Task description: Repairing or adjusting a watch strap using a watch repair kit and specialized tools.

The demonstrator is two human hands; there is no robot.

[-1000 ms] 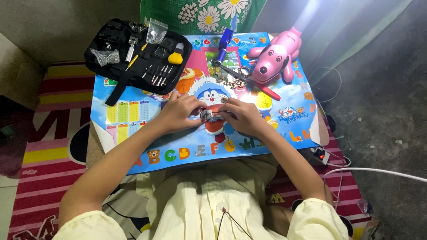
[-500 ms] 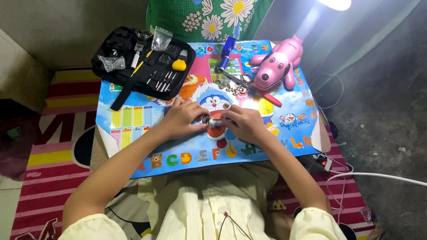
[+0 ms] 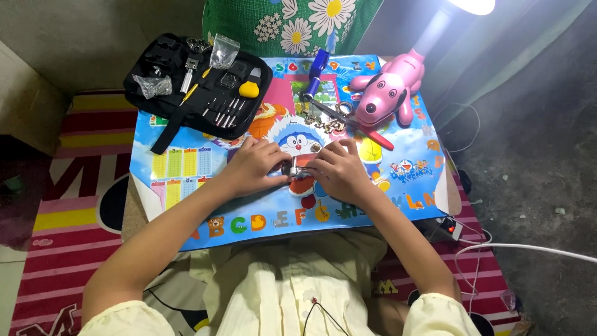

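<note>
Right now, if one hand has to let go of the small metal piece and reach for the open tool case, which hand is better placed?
Left. The left hand lies nearer the black tool case at upper left; the right hand could keep the small metal piece.

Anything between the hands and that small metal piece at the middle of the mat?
Nothing visible. The left hand and right hand both already touch the small metal piece from either side, fingertips closed around it on the cartoon mat. The scissors and tool case lie farther off.
</note>
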